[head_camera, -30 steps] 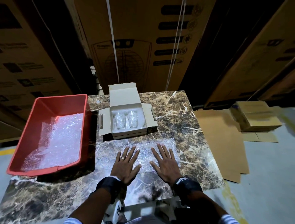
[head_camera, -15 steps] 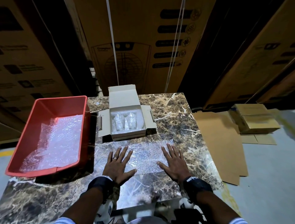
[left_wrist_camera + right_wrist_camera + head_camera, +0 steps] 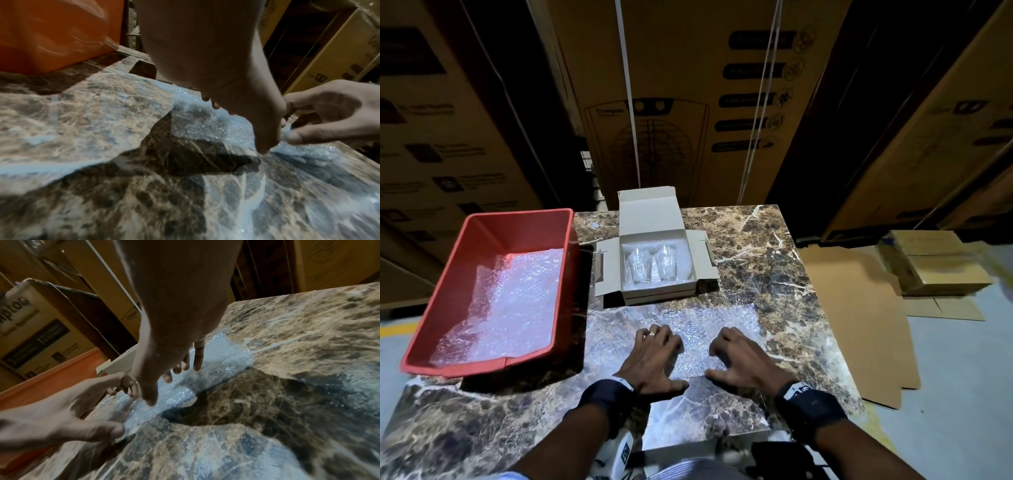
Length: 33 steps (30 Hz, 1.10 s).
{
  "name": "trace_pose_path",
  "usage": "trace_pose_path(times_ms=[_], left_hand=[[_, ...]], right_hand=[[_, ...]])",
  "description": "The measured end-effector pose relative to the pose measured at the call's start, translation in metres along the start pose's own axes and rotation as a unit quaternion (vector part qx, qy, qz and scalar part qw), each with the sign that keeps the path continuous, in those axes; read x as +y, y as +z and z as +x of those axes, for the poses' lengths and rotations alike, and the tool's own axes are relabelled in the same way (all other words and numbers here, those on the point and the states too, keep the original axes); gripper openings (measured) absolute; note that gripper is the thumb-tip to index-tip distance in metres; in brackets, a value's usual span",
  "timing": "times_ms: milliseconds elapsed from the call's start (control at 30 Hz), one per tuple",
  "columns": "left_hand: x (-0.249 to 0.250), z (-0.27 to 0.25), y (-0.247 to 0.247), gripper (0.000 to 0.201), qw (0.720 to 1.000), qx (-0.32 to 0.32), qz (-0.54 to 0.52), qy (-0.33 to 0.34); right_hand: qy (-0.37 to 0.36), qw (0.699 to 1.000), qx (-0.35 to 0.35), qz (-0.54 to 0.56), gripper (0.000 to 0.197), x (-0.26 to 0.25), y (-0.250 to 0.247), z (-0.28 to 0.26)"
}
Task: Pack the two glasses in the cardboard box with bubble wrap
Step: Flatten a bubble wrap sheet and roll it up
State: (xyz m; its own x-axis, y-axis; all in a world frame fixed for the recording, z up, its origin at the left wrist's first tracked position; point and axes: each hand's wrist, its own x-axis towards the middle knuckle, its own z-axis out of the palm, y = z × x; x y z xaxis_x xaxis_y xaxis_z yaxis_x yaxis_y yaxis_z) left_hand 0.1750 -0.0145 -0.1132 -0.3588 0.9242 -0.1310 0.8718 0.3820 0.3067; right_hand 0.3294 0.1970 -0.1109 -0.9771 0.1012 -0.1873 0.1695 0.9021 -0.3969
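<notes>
On the marble table (image 3: 774,267), right in front of you, a sheet of bubble wrap (image 3: 698,322) lies flat with its long axis running left to right, its far edge just short of the cardboard box (image 3: 657,295). Your left hand (image 3: 654,359) and right hand (image 3: 743,359) both sit on the sheet's near part, fingers curled down onto the film and thumbs at its near edge; the wrist views show the thumb tips at that edge, but you cannot tell from them whether the film is actually pinched or only pressed. The box stands open, lid flap upright at the back and side flaps spread, and the two glasses (image 3: 652,263) lie side by side inside on a clear lining, each with its long axis running front to back and its wide end away from you. Their outlines are faint against the lining. To your left the red tub (image 3: 565,274) holds more bubble wrap (image 3: 510,301). The large cartons (image 3: 688,102) behind the table carry dark label strips too blurred to read; in the right wrist view one carton shows the letters "mpto", cut off by the frame edge. Your forearms hide the table's near edge.
</notes>
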Motion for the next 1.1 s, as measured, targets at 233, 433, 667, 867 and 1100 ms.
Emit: trace_pose_path(times_ms=[233,433,667,867,1100], left_hand=[[-0.007,0.0,0.006,0.047,0.999,-0.028,0.003,0.036],[-0.012,-0.001,-0.001,0.022,0.999,-0.02,0.0,0.037],[-0.02,-0.007,-0.007,0.024,0.999,-0.036,0.009,0.02],[-0.016,-0.006,-0.01,0.046,0.999,-0.047,0.021,0.007],[-0.018,0.0,-0.012,0.028,0.998,-0.037,0.041,0.011]], right_hand=[[-0.027,0.999,-0.017,-0.028,0.028,0.007,0.008,-0.001],[-0.041,0.998,-0.017,-0.034,0.026,0.005,0.0,-0.004],[-0.038,0.997,-0.034,-0.062,0.029,0.015,-0.002,-0.013],[-0.005,0.999,-0.016,-0.047,0.019,0.03,-0.003,-0.018],[0.06,0.995,0.032,0.077,0.009,0.026,-0.016,-0.018]])
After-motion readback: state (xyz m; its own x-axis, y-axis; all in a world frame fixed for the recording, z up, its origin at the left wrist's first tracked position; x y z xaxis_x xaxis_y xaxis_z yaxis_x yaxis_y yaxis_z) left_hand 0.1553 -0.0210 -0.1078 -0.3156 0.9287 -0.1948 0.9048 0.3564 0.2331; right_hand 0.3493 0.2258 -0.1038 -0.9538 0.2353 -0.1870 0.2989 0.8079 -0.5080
